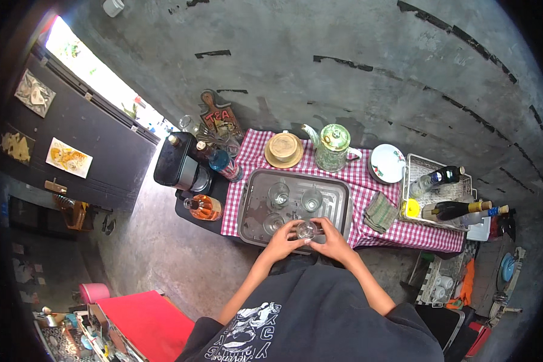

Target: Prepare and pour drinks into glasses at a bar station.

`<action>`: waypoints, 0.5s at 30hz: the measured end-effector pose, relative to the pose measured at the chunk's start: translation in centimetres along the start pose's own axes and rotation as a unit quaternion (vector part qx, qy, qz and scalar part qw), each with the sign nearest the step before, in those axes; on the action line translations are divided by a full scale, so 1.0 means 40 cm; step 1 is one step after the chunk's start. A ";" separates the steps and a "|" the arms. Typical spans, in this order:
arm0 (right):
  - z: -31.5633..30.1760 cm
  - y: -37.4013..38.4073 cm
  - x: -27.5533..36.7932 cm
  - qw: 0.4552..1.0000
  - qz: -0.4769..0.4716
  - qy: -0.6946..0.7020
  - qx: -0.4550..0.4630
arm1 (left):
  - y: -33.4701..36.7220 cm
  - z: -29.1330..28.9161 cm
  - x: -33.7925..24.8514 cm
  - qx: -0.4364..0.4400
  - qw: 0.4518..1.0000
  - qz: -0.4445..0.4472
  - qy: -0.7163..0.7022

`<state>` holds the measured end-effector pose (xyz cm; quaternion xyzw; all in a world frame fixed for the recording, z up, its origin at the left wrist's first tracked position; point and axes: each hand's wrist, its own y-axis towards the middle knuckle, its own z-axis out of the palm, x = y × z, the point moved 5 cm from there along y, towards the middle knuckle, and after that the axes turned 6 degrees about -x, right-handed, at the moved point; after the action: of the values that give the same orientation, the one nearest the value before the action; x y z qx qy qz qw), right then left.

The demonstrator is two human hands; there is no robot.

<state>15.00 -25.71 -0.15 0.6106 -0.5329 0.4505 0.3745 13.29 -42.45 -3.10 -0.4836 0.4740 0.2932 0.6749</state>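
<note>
Between both hands a clear drinking glass (pixel 306 230) is held over the near edge of a grey tray (pixel 335 181). My left hand (pixel 285 240) curls around its left side, and my right hand (pixel 332 239) grips its right side. Three more clear glasses stand on the tray: one glass (pixel 278 194) at the back left, another glass (pixel 312 199) at the back right, and a third glass (pixel 274 224) just beyond my left hand. Whether the held glass touches the tray I cannot tell.
On the checkered tablecloth (pixel 259 140) are a lidded cup (pixel 283 146), a green teapot (pixel 332 151), white bowls (pixel 387 164), a folded cloth (pixel 381 212) and a wire basket (pixel 409 181) of bottles. Left of the tray stand an orange bottle (pixel 204 207), a blue bottle (pixel 223 163) and a black coffee machine (pixel 178 163).
</note>
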 end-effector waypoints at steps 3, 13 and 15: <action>-0.007 0.004 0.008 1.000 -0.014 -0.015 -0.008 | 0.009 0.002 0.020 -0.008 1.000 0.021 -0.021; -0.003 0.001 -0.033 0.999 0.022 0.025 -0.007 | 0.022 0.024 0.045 0.015 0.995 -0.009 -0.098; -0.003 0.001 -0.037 0.999 0.030 0.029 -0.009 | 0.027 0.025 0.049 0.018 0.995 -0.013 -0.096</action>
<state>14.90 -25.13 -1.52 0.5778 -0.5440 0.4741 0.3813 13.48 -41.24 -5.25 -0.4471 0.4058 0.3210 0.7296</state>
